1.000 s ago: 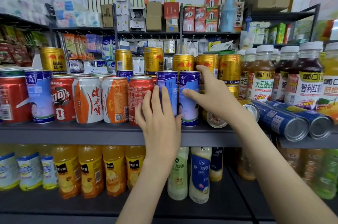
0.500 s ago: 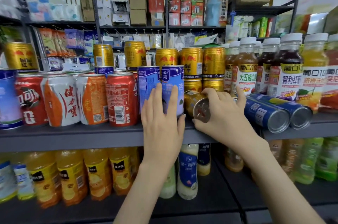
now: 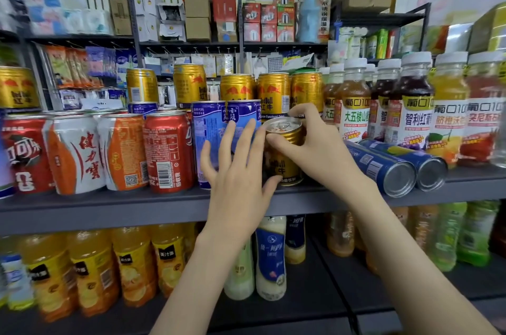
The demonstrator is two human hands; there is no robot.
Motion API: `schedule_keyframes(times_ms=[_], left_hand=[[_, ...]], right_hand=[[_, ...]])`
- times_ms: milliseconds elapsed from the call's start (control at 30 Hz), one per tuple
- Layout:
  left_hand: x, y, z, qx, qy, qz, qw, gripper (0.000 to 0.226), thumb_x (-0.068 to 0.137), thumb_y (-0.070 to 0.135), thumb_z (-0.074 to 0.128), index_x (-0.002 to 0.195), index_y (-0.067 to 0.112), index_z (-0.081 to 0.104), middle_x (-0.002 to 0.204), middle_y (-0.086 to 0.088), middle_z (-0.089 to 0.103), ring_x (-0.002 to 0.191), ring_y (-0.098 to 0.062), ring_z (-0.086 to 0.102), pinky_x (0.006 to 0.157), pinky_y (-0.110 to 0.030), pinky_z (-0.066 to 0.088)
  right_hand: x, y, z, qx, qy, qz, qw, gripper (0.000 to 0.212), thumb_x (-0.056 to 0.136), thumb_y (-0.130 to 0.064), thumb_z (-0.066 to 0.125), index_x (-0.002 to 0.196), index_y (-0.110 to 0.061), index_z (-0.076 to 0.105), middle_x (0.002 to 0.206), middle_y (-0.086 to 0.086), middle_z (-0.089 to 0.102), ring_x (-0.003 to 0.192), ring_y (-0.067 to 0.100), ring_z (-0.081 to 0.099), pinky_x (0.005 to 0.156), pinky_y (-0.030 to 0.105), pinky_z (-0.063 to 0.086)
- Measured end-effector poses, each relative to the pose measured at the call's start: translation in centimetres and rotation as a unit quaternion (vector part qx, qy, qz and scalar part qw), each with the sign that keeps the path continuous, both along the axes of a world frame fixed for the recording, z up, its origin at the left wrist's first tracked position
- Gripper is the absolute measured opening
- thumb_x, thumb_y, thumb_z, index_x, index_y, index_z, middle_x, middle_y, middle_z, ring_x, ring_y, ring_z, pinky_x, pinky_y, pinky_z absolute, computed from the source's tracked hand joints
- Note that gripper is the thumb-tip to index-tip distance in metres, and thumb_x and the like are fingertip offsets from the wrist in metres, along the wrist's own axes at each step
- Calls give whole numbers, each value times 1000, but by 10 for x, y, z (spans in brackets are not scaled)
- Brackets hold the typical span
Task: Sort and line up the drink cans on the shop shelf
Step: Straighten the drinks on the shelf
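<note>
Fingers gripping gold can, toppled blue cans just beside

Bright, even light here, no hard shadows on the middle shelf. The centre is crisp: the gold can has a white glint on its lid, the red can a soft vertical sheen, and the lying blue cans gleam at their metal ends. The left hand and right hand are evenly lit and sharp. The lower shelf sits dimmer, shaded by the board above. The edges smear: orange bottles blur bottom left, tissue packs go hazy top left, and juice bottles bow and stretch on the right.
</note>
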State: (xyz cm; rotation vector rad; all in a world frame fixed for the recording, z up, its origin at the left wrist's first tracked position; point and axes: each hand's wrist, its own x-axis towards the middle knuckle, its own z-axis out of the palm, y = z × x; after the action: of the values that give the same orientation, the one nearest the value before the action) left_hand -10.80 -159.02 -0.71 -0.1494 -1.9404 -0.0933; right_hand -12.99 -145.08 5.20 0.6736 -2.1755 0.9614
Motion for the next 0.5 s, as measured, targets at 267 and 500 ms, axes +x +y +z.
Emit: schedule_keyframes(times_ms=[267,500], left_hand=[[-5,5,1,-20,-10,-11,1000,78,75,45,72,142,22,39,147,-4,40,140,-29,21,108,-53,5],[-7,14,2,-22,-20,-7,1000,79,79,48,66,144,20,32,147,-2,40,142,-30,19,108,-54,1]], right_hand=[[-6,16,-1,141,-36,-102,984,75,86,-65,41,142,-18,27,113,2,60,123,23,47,115,51,12],[13,41,-18,329,6,-307,893,77,79,-69,49,128,-10,44,134,6,51,139,28,26,107,59,-19]])
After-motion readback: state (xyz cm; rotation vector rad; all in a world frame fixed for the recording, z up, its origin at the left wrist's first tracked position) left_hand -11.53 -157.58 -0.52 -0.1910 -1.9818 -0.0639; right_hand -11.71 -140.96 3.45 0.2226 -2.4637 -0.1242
